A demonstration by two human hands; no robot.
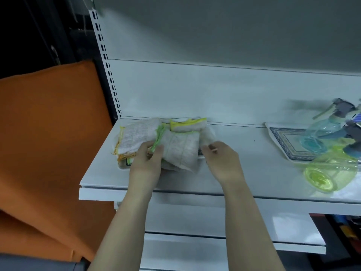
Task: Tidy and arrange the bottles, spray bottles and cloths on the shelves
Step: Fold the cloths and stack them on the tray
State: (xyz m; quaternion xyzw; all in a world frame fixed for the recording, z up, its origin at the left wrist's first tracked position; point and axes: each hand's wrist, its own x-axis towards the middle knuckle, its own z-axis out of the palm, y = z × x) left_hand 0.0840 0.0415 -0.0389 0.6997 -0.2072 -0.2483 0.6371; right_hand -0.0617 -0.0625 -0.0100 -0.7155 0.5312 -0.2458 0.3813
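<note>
1. An orange sheet [48, 133] hung to the left of the white shelf [244, 173].
2. A pile of cloths [134, 133] with yellow and green edges lay at the shelf's left end.
3. The left hand [146, 161] gripped a grey cloth [181, 149] on the pile, fingers curled round its left side.
4. The right hand [222, 161] pinched that cloth's right edge, fingers together on it.
5. Far right, a blue spray bottle [318, 133] rested on a patterned tray [283, 141], and a green spray bottle [332, 169] lay just nearer.
</note>
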